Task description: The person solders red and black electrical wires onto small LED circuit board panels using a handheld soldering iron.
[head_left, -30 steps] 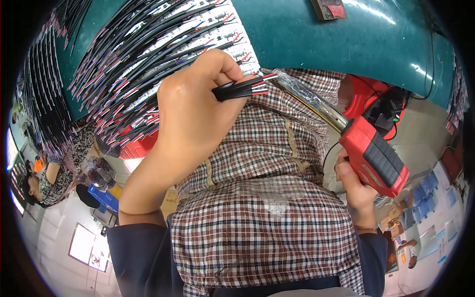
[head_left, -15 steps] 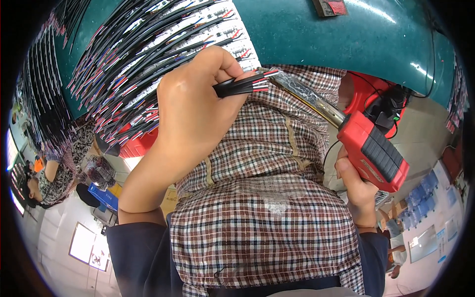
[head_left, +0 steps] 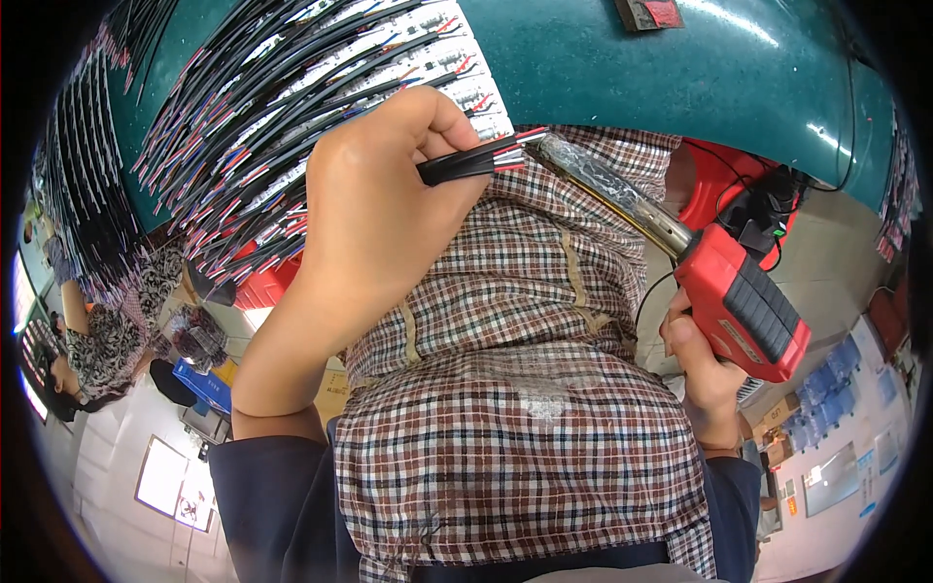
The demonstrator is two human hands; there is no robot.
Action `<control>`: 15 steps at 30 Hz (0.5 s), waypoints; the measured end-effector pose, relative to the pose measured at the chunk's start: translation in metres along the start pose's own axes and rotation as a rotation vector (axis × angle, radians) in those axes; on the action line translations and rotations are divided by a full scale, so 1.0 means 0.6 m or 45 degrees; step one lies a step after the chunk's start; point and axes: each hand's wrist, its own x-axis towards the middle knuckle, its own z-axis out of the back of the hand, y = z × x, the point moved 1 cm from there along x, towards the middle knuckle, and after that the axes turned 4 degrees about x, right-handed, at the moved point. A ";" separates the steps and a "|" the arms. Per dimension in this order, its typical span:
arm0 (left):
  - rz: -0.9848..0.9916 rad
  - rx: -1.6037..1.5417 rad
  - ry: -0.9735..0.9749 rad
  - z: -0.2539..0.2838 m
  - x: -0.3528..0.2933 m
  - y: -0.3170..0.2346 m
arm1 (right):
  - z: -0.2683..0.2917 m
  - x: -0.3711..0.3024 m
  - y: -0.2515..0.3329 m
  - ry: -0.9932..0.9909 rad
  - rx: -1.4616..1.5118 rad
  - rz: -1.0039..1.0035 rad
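Observation:
Between the thumb and fingers of my left hand [head_left: 374,194] a few short black cables [head_left: 457,166] are pinched, their red and white wire ends pointing right. My right hand [head_left: 705,364] is wrapped round the grip of a red and black soldering gun [head_left: 741,303]. Clear film covers part of its long metal barrel, which slants up and left. The barrel's tip is close to the wire ends; whether it touches them I cannot tell. Just behind my left hand lies a white circuit board panel [head_left: 494,95] with many black cables [head_left: 292,107] fanned out leftward.
The panel lies on a green table [head_left: 603,87]. Another bundle of cables [head_left: 87,175] hangs over the table's left side. A red stool [head_left: 702,180] with a black plug and cords stands under the right edge. A person [head_left: 107,340] sits at the far left.
My right hand and the soldering gun have shifted slightly right and down. The wire ends in my left hand have risen a little. The person at the left has moved.

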 end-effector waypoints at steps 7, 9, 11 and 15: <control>0.000 0.010 0.038 0.003 0.002 -0.001 | 0.009 -0.001 -0.017 0.082 -0.074 0.061; 0.002 0.030 0.039 0.002 0.001 -0.001 | 0.006 -0.001 -0.019 0.072 -0.054 0.042; -0.033 0.028 0.010 -0.001 0.001 0.002 | 0.001 0.001 -0.017 0.054 -0.032 0.036; -0.016 0.067 0.019 0.000 0.000 -0.001 | -0.003 0.001 -0.019 0.021 0.007 0.036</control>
